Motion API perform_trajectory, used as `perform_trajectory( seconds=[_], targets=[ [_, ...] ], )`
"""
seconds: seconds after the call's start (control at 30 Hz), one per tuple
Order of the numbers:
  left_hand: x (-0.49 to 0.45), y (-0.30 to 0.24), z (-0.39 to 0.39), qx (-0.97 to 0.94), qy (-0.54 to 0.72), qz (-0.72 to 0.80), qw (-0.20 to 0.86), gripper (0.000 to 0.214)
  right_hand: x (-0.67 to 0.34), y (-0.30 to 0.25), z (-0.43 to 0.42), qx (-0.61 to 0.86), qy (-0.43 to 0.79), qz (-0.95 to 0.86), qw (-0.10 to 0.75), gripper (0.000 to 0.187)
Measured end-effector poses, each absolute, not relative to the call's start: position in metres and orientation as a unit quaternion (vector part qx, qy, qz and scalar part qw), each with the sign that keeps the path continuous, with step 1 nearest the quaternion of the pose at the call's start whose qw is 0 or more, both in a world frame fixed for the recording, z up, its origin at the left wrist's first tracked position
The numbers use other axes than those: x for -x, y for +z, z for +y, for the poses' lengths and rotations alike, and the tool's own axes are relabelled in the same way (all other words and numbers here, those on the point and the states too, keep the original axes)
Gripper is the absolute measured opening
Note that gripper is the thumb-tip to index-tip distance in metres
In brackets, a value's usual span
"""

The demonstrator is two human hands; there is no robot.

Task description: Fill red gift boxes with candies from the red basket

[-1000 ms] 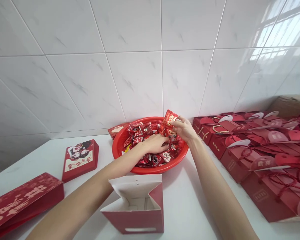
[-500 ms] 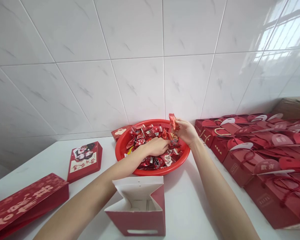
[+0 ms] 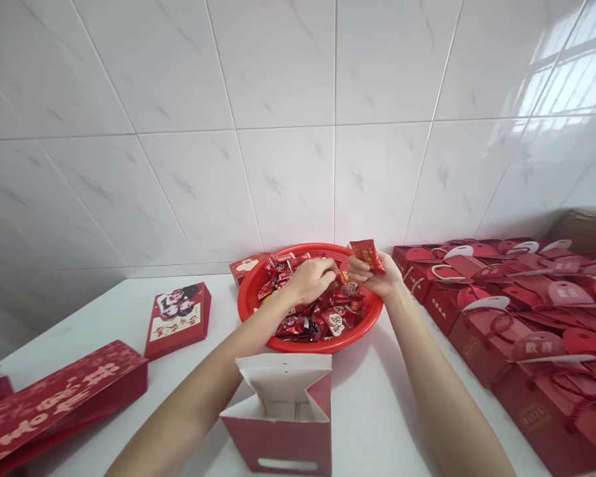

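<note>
A red plastic basket (image 3: 259, 331) holds a heap of red-wrapped candies (image 3: 322, 318). Over the middle of the heap is my left hand (image 3: 312, 279), its fingers curled together; whatever is between the fingertips is hidden. Above the basket's right rim, my right hand (image 3: 386, 277) grips a shiny red candy packet (image 3: 368, 255) between thumb and fingers. In front of the basket stands a red gift box (image 3: 283, 440), its top open, its white inside bare.
Rows of red gift boxes (image 3: 481, 338) with rope handles line the right side. At left lie a small red box with a cartoon couple (image 3: 179, 321) and a long red box (image 3: 64, 404). Behind the basket is a tiled wall (image 3: 288, 185).
My left hand has lifted slightly off the candies. My right hand has turned, so the packet in it shows its broad side. The view has shifted a little.
</note>
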State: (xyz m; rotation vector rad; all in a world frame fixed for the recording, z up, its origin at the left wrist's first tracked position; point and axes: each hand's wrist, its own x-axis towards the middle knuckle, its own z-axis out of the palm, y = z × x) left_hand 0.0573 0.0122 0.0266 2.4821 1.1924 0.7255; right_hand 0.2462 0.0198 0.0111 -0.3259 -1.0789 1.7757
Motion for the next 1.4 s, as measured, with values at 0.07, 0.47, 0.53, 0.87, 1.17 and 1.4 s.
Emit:
perform_trajectory(
  seconds=[0.07,0.47,0.53,0.87,1.17,1.4],
  targets=[
    [-0.053,0.035,0.007,-0.818,0.381,0.375,0.212,0.026,-0.239,0.015,0.017,0.144,0.738,-0.477,0.455,0.016],
    [-0.026,0.056,-0.065,-0.588,0.652,0.304,0.369,0.025,-0.194,0.072,-0.06,0.214,0.563,-0.63,0.49,0.031],
    [-0.021,0.064,-0.076,-0.597,0.649,0.303,0.361,0.025,-0.19,0.077,-0.071,0.22,0.522,-0.647,0.51,0.029],
    [-0.006,0.084,-0.102,-0.661,0.568,0.27,0.41,0.024,-0.188,0.085,-0.091,0.208,0.49,-0.676,0.51,0.026],
    [-0.009,0.082,-0.106,-0.662,0.594,0.31,0.335,0.027,-0.187,0.088,-0.097,0.22,0.471,-0.678,0.519,0.026],
    [-0.009,0.085,-0.108,-0.654,0.586,0.268,0.397,0.024,-0.191,0.083,-0.094,0.201,0.491,-0.683,0.503,0.028]
  ],
)
